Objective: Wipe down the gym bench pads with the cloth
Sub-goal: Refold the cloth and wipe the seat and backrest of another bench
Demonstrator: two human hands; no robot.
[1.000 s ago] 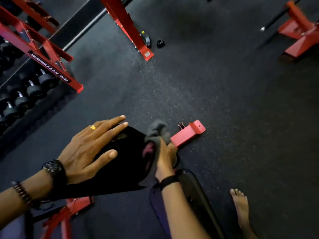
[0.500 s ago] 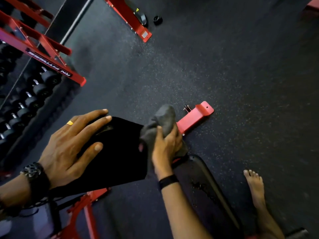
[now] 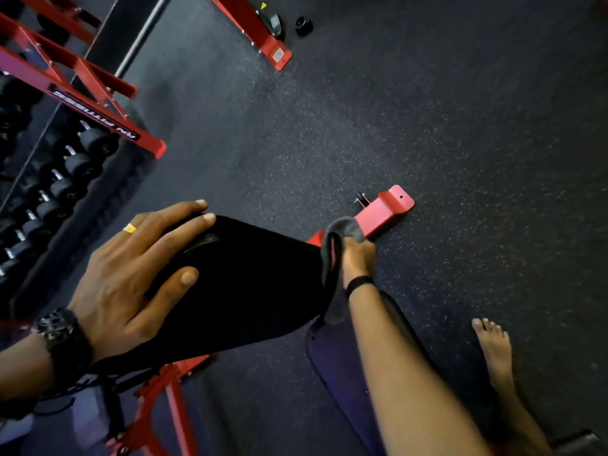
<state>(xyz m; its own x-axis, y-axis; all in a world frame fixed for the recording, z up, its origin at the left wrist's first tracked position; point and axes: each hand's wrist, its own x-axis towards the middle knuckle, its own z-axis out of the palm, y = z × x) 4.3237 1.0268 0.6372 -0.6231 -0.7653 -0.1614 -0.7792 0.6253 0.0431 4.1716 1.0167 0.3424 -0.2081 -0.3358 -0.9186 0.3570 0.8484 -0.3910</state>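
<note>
1. i see the dark speckled rubber gym floor filling most of my view.
2. along the left edge stands the red steel dumbbell rack, with a row of black round-ended dumbbells on its lower tier.
3. the black padded bench backrest runs across the lower middle, raised above the red steel bench frame, whose foot lies on the floor beyond it.
4. a second dark padded seat section sits lower, just under my right forearm.
5. my left hand lies flat on the near end of the backrest, fingers straight and spread, palm pressing the pad; it wears a gold ring and a black wristwatch.
6. my right hand is curled around the grey folded cloth, clamping it against the right edge of the backrest; part of the cloth hangs down along that edge.
7. a bare foot rests on the floor at lower right.
8. a small black round cap lies on the floor near the top, beside another red steel frame leg.
</note>
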